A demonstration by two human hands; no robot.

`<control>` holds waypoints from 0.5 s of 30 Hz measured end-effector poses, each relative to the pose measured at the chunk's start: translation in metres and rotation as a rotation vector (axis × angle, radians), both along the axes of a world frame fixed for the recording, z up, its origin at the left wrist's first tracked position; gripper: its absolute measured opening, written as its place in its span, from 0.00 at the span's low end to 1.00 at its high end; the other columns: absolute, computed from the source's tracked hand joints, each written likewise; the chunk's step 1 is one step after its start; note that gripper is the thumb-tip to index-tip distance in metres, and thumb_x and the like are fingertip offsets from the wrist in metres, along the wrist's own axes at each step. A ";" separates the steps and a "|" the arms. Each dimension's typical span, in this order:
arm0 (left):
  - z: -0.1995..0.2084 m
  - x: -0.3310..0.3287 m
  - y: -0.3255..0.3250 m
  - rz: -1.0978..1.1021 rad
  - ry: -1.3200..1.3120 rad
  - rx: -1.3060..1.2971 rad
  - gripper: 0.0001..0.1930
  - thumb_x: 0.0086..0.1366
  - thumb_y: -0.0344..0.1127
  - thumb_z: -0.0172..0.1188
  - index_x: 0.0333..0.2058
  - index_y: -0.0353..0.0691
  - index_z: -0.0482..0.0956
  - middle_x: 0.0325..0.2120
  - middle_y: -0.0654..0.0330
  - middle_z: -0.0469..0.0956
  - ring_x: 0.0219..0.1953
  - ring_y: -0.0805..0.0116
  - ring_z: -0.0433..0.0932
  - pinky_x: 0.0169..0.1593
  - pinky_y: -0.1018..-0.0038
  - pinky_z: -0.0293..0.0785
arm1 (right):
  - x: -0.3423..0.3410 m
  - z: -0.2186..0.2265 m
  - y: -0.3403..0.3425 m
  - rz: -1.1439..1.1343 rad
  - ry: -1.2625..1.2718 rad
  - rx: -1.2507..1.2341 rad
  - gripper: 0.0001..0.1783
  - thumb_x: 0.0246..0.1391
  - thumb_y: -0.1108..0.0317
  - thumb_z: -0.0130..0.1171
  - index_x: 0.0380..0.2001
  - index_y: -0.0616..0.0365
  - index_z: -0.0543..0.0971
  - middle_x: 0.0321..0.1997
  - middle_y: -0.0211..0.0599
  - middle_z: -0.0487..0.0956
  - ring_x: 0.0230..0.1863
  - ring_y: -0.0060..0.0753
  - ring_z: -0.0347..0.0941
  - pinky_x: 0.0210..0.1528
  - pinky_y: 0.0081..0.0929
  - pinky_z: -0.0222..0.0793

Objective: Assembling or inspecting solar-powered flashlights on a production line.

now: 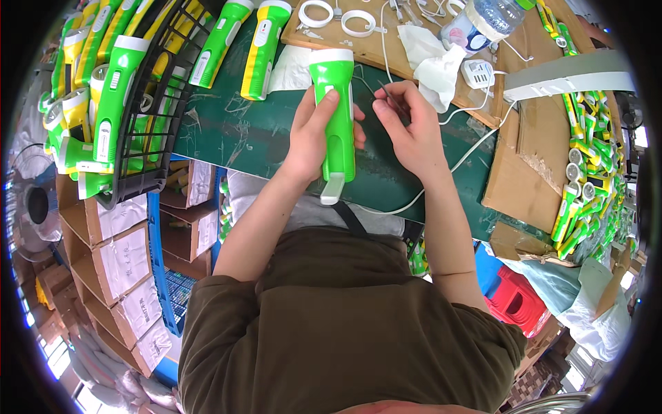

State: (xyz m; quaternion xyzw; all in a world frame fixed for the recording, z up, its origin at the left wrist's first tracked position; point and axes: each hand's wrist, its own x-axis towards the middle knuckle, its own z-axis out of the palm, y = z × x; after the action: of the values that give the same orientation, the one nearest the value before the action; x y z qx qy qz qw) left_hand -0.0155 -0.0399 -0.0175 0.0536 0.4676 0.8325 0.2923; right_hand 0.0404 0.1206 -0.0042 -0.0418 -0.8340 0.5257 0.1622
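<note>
My left hand [310,134] is wrapped round a green flashlight [338,124] with a white head, held upright over the green tabletop. From the flashlight's near end sticks out a pale tab [332,190]. Just to the right, my right hand [412,131] is closed on thin dark tweezers [393,100], whose tips point up and left, apart from the flashlight. Two more flashlights lie beyond my left hand: a green one [222,45] and a yellow and green one [265,52].
At the left, a black wire basket [148,103] is heaped with flashlights. A wooden board [331,31] at the back carries white rings [317,14], tissue and a bottle [483,24]. A white charger [477,73] trails cables [476,152]. More flashlights [586,172] are piled at the right.
</note>
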 end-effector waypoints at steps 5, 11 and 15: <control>-0.005 -0.003 -0.004 -0.100 0.031 -0.019 0.20 0.72 0.50 0.43 0.50 0.38 0.63 0.30 0.52 0.76 0.24 0.65 0.77 0.27 0.69 0.76 | 0.000 -0.002 0.001 0.021 0.008 0.006 0.13 0.56 0.65 0.61 0.38 0.64 0.74 0.30 0.40 0.76 0.28 0.31 0.71 0.32 0.25 0.67; -0.006 -0.002 -0.004 -0.127 -0.035 0.002 0.23 0.73 0.51 0.37 0.49 0.35 0.65 0.29 0.53 0.75 0.23 0.64 0.75 0.29 0.70 0.75 | 0.002 0.006 -0.004 0.056 -0.008 0.028 0.14 0.55 0.64 0.61 0.37 0.65 0.74 0.31 0.42 0.76 0.29 0.34 0.73 0.32 0.27 0.68; -0.005 -0.003 -0.001 -0.112 -0.028 -0.015 0.23 0.73 0.52 0.37 0.47 0.35 0.67 0.28 0.53 0.75 0.24 0.64 0.76 0.30 0.70 0.75 | 0.002 0.008 -0.004 0.065 -0.046 0.041 0.14 0.55 0.64 0.61 0.37 0.65 0.74 0.32 0.42 0.75 0.29 0.36 0.73 0.32 0.27 0.68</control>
State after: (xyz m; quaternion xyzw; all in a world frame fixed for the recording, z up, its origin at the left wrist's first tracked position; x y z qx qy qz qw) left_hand -0.0188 -0.0414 -0.0227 0.0657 0.4659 0.8119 0.3456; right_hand 0.0424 0.1164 0.0040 -0.0234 -0.8490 0.5124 0.1268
